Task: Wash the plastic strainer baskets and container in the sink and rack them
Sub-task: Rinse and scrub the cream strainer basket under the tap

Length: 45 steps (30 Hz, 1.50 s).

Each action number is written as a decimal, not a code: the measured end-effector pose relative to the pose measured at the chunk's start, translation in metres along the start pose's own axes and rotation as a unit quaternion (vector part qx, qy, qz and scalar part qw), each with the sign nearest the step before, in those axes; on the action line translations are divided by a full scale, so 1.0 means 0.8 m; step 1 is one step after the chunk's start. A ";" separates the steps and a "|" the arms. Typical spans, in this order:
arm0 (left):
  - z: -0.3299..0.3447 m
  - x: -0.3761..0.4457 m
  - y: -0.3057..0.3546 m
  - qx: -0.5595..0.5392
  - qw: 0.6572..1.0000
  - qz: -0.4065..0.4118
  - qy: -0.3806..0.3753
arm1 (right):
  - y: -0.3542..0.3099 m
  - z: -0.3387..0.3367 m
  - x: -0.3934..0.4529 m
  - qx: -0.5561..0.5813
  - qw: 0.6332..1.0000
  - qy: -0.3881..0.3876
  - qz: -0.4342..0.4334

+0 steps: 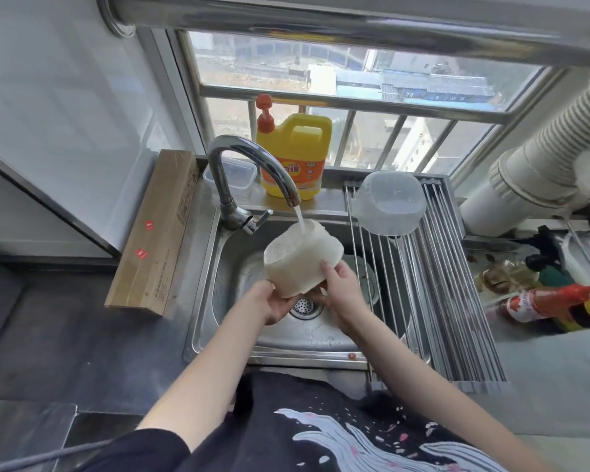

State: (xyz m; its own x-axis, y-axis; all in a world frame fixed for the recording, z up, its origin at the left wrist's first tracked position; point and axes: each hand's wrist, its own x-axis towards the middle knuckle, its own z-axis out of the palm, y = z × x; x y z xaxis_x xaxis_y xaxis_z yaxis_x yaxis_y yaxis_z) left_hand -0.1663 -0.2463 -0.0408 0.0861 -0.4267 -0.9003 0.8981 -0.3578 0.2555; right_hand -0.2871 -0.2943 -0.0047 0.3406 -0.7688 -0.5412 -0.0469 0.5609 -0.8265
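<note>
Over the stainless steel sink (218, 267), both hands hold a white perforated plastic strainer basket (302, 258) tilted on its side, with its far end under the running stream of water (299, 218) from the curved chrome faucet (249, 165). The left hand (276, 306) cups the basket from below, fingers curled up round its lower edge; the right hand (341, 287) grips the near right side, thumb pressed on the wall and fingers wrapped underneath. The basket hangs above the round metal drain (304, 306), clear of the sink floor. To the right, a clear translucent plastic container (389, 206) lies on its side at the far end of the roll-up metal rod drying rack (457, 284), which spans the right part of the sink. Behind the faucet, on the ledge under the window, stands a yellow dish soap jug with a red pump (295, 155), and beside it to the left a small clear plastic box (241, 173). A long brown cardboard box (157, 233) lies along the sink's left edge. Sauce bottles (542, 304) stand on the desk at far right.
</note>
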 end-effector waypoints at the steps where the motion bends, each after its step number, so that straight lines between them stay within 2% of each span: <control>1: -0.008 0.001 -0.001 0.019 1.000 -0.006 -0.001 | -0.001 -0.001 -0.004 -0.031 0.999 0.002 -0.017; 5: -0.029 0.005 0.008 0.043 0.993 -0.029 -0.104 | 0.000 -0.015 -0.007 -0.184 0.976 0.004 -0.115; 7: -0.030 -0.001 0.011 0.074 0.990 -0.029 -0.117 | 0.001 -0.025 -0.009 -0.220 0.964 -0.009 -0.147; 9: -0.028 -0.010 0.014 0.160 0.981 -0.027 -0.110 | -0.003 -0.035 -0.011 -0.310 0.928 -0.041 -0.204; 10: -0.028 -0.011 0.018 0.199 0.974 -0.028 -0.101 | -0.005 -0.041 -0.014 -0.385 0.888 -0.063 -0.242; 12: -0.025 -0.016 0.026 0.244 0.963 -0.036 -0.111 | -0.007 -0.055 -0.019 -0.518 0.786 -0.105 -0.321; 14: -0.017 -0.025 0.035 0.289 0.947 -0.050 -0.130 | -0.005 -0.068 -0.023 -0.600 0.665 -0.126 -0.427; 16: -0.007 -0.033 0.037 0.366 0.923 -0.033 -0.114 | 0.001 -0.077 -0.025 -0.647 0.542 -0.146 -0.515; 17: -0.002 -0.035 0.033 0.400 0.911 -0.016 -0.098 | 0.003 -0.080 -0.024 -0.656 0.508 -0.157 -0.535; 18: 0.004 -0.036 0.026 0.415 0.906 0.009 -0.079 | 0.004 -0.084 -0.024 -0.658 0.500 -0.167 -0.537; 19: 0.008 -0.034 0.019 0.413 0.908 0.045 -0.052 | 0.004 -0.088 -0.025 -0.654 0.512 -0.174 -0.529; 20: 0.011 -0.033 0.011 0.404 0.910 0.091 -0.026 | 0.001 -0.091 -0.028 -0.636 0.559 -0.171 -0.503; 22: 0.014 -0.032 -0.001 0.407 0.888 0.214 0.014 | -0.005 -0.100 -0.031 -0.564 0.707 -0.125 -0.408; 23: 0.014 -0.033 -0.005 0.427 0.859 0.282 0.026 | -0.008 -0.105 -0.027 -0.514 0.764 -0.070 -0.383; 25: 0.014 -0.041 -0.010 0.487 0.782 0.385 0.054 | -0.015 -0.115 -0.009 -0.465 0.812 0.041 -0.350; 26: 0.016 -0.045 -0.013 0.510 0.748 0.420 0.063 | -0.022 -0.119 0.001 -0.464 0.832 0.052 -0.299; 28: 0.019 -0.051 -0.020 0.545 0.677 0.491 0.056 | -0.037 -0.124 0.018 -0.460 0.873 -0.002 -0.161; 29: 0.022 -0.055 -0.023 0.561 0.638 0.525 0.046 | -0.041 -0.126 0.023 -0.450 0.884 -0.033 -0.121; 30: 0.026 -0.062 -0.027 0.572 0.602 0.556 0.041 | -0.045 -0.127 0.026 -0.449 0.884 -0.046 -0.120; 31: 0.029 -0.066 -0.029 0.576 0.568 0.586 0.037 | -0.048 -0.127 0.026 -0.460 0.874 -0.042 -0.153; 34: 0.027 -0.072 -0.032 0.561 0.489 0.667 0.016 | -0.044 -0.127 0.023 -0.471 0.820 0.011 -0.325; 36: 0.018 -0.067 -0.035 0.578 0.422 0.698 0.020 | -0.038 -0.130 0.020 -0.431 0.832 0.000 -0.348; 37: 0.014 -0.063 -0.036 0.590 0.403 0.699 0.026 | -0.036 -0.130 0.020 -0.411 0.847 -0.024 -0.336; 38: 0.011 -0.060 -0.037 0.597 0.401 0.694 0.031 | -0.033 -0.129 0.020 -0.397 0.857 -0.038 -0.326; 40: 0.008 -0.055 -0.038 0.595 0.383 0.705 0.045 | -0.029 -0.125 0.020 -0.354 0.873 -0.027 -0.335; 42: 0.005 -0.052 -0.037 0.595 0.330 0.731 0.058 | -0.025 -0.122 0.020 -0.303 0.889 -0.027 -0.342; 43: 0.003 -0.049 -0.036 0.599 0.318 0.733 0.060 | -0.023 -0.122 0.020 -0.300 0.893 -0.040 -0.334; 45: 0.000 -0.043 -0.034 0.594 0.316 0.737 0.060 | -0.014 -0.121 0.021 -0.327 0.887 -0.045 -0.322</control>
State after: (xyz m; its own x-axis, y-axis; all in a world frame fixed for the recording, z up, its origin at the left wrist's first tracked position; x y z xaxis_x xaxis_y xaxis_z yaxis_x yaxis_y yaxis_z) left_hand -0.1932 -0.2216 -0.0166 0.1130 -0.8485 0.5170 -0.9463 0.0668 0.3164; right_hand -0.3718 -0.3437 -0.0196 0.5674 -0.8208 0.0665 -0.3406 -0.3074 -0.8885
